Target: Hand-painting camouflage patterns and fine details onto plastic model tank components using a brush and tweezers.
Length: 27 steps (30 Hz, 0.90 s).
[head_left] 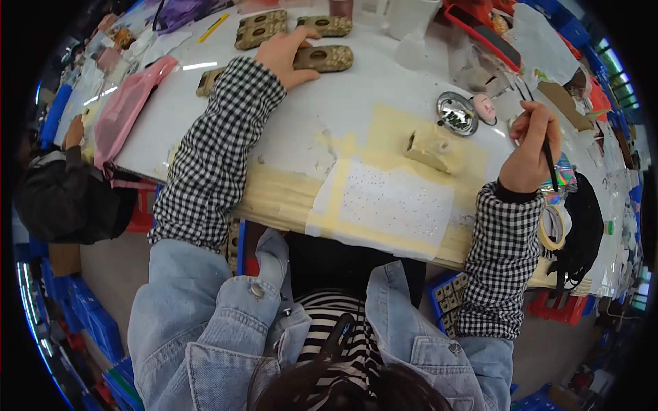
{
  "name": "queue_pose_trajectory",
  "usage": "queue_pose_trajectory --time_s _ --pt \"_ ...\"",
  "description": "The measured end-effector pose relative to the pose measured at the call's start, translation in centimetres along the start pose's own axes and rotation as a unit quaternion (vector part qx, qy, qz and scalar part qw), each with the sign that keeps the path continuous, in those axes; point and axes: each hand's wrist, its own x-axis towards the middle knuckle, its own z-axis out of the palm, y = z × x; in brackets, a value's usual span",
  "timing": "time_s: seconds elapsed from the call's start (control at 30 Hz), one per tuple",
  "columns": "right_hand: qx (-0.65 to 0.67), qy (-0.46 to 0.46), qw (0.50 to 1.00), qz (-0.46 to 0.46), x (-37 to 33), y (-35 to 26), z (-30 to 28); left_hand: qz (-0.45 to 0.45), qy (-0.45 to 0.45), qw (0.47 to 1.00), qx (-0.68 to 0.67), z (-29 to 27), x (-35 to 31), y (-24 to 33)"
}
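Note:
At the far side of the table, my left hand (pixel 284 58) has thumb and fingers spread around the left end of a speckled gold-brown oblong piece with round holes (pixel 332 59). A similar piece (pixel 332 26) lies just beyond my fingertips. Two more speckled pieces (pixel 260 29) lie to the left, and another (pixel 208 81) is partly hidden by my sleeve. My right hand (pixel 534 147) is closed on slim dark tweezers (pixel 548 161), raised at the right side. Near it are a round metal dish (pixel 457 114) holding small dark bits and a pink-white rounded object (pixel 484 108).
A small yellowish block (pixel 432 152) sits on yellow tape, behind a white sheet with tiny dots (pixel 391 198). A red-edged phone (pixel 483 38), tape roll (pixel 552 227) and black cloth bag (pixel 581 229) are rightward. Leftward are a pink mesh bag (pixel 130 106) and another person's hand (pixel 74 132).

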Motion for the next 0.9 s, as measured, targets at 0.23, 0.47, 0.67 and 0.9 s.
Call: queue_pose_trajectory --time_s 0.23,0.47,0.67,0.9 --pt "-0.052 -0.025 0.998 0.022 0.0 0.4 0.5 -0.086 -0.080 0.992 -0.041 -1.1 -0.2 0.5" --pt "-0.108 -0.020 0.994 -0.006 0.1 1.8 0.0 -0.015 0.058 0.975 -0.212 -5.4 -1.6 5.5" --pt "-0.103 -0.007 0.994 -0.024 0.1 1.0 0.4 0.409 -0.361 0.599 -0.586 -11.5 -10.7 14.6" --pt "-0.075 -0.008 0.997 -0.013 -0.2 0.4 0.5 0.481 -0.407 0.530 -0.568 -11.6 -11.9 16.8"
